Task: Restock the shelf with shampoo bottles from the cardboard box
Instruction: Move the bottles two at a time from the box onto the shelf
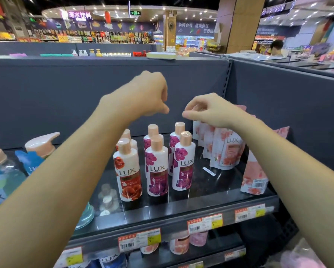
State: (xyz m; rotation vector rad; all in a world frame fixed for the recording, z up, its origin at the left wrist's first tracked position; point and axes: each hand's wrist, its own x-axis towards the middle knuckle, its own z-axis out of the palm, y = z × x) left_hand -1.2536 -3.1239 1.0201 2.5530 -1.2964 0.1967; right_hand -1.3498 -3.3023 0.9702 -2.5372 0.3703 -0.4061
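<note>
White plastic shampoo bottles (157,167) crowd mid-frame beneath the loosely curled, empty left hand (146,93) and right hand (208,111); a careless lowering could topple them.

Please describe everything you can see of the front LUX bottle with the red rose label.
The red rose LUX bottle is a white, plastic-looking bottle with a rose-gold cap and a red label showing roses. It stands upright at the front left of the bottle group on the dark glossy shelf, beside purple-flower bottles. Neither hand touches it.

Black shelf (201,202) w/ bottles (156,167); refill pouches (226,151)
</note>
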